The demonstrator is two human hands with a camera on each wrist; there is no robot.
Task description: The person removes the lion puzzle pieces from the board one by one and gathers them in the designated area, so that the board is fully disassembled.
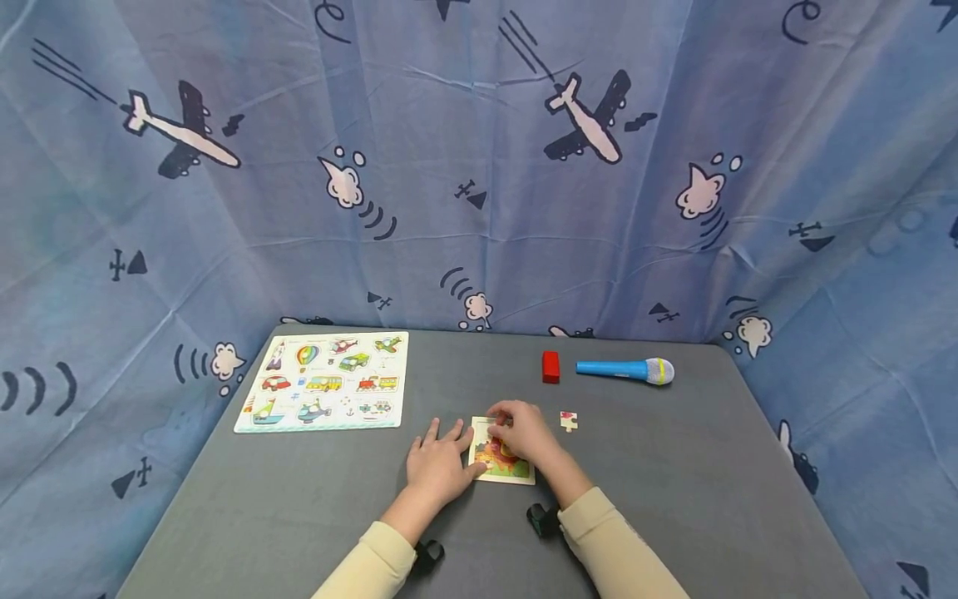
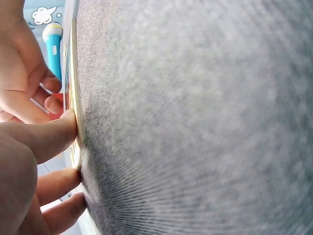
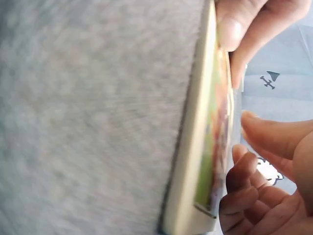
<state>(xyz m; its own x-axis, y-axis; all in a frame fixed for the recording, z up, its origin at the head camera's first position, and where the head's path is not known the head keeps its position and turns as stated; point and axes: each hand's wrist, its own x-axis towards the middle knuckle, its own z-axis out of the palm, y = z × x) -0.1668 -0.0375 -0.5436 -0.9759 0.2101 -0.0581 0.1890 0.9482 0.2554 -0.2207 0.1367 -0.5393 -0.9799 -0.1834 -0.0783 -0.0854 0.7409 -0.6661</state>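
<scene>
A small jigsaw puzzle board point(image 1: 512, 480) with a pale frame and a colourful picture lies on the table before me. My left hand point(image 1: 437, 467) is spread flat at its left side, with the thumb point(image 2: 66, 128) pressing its near edge and the other fingertips by its left edge. Over the upper part of the board is my right hand point(image 1: 524, 428), its fingers bent and fingertips point(image 3: 248, 117) close above the picture. No piece shows between them in the wrist views. To the right of this hand lies a loose puzzle piece point(image 1: 569, 422), pink and pale yellow.
A red block point(image 1: 550, 367) and a blue toy microphone point(image 1: 624, 370) lie toward the back of the table. At the back left is a large white board point(image 1: 326, 381) with pictures of vehicles. Behind the grey table point(image 1: 674, 466) hangs a blue patterned curtain point(image 1: 419, 249).
</scene>
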